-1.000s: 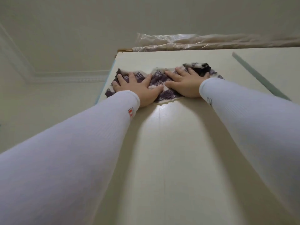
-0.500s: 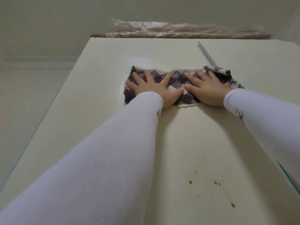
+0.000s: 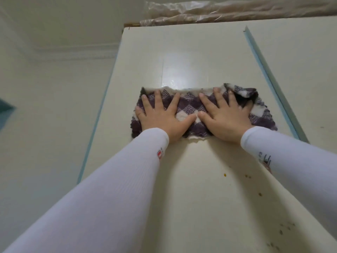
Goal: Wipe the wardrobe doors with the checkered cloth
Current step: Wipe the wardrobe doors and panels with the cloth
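Observation:
A purple and white checkered cloth lies spread flat against the cream wardrobe door, seen from below. My left hand presses its left half with fingers straight and spread. My right hand presses the right half the same way, thumbs nearly touching. The cloth's upper right corner is folded over. A wet glossy patch shows on the door above the cloth. Both arms wear white sleeves.
Small brown spots and dark specks mark the door below my right arm. A teal edge strip separates this door from the neighbouring one on the right. Crumpled plastic wrap lies on top of the wardrobe. A wall with cornice stands left.
Both hands have slid the cloth down the door, away from the top edge, leaving a wet sheen above it. The view has shifted with my head.

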The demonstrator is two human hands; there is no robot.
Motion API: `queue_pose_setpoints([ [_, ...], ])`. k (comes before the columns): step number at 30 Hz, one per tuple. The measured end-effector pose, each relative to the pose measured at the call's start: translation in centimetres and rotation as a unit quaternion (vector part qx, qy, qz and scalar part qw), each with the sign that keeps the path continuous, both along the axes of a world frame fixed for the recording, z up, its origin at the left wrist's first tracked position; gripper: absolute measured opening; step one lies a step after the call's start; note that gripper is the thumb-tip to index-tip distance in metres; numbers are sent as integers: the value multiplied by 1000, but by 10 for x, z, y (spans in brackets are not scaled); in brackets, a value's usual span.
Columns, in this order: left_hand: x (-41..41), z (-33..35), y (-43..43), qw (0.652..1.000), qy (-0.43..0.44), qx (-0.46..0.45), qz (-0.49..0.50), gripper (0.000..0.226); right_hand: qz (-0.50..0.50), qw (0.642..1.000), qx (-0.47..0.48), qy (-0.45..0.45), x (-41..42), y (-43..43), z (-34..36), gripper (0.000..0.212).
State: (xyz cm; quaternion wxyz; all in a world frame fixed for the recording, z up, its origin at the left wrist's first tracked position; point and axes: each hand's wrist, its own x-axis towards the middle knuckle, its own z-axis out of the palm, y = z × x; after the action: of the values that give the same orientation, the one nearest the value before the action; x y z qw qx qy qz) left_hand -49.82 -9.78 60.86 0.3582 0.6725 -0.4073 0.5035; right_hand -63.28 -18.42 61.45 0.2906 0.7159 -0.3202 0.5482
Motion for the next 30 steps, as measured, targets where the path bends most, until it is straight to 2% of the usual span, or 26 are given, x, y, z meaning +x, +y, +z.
queue_pose_setpoints([
  [4,52,-14,33,998,63,-29,6,78,7,998,-50,43,58,34,3,55],
  [7,78,-27,48,996,73,-43,9,77,16,996,-63,56,84,48,-4,55],
  [12,85,-54,50,998,38,-49,6,76,24,996,-62,57,91,51,-35,54],
  [15,94,-92,51,999,-1,-52,13,77,26,996,-68,53,96,53,-71,54],
  [18,101,-134,55,998,8,-56,7,80,29,996,-65,50,106,57,-113,56],
  [23,102,-193,61,1000,-2,-27,-11,72,34,996,-32,76,111,70,-164,60],
  [27,92,-198,70,998,58,14,-34,87,59,995,32,76,109,85,-161,59],
  [30,81,-187,69,996,77,5,-53,90,65,995,51,61,109,90,-156,54],
])
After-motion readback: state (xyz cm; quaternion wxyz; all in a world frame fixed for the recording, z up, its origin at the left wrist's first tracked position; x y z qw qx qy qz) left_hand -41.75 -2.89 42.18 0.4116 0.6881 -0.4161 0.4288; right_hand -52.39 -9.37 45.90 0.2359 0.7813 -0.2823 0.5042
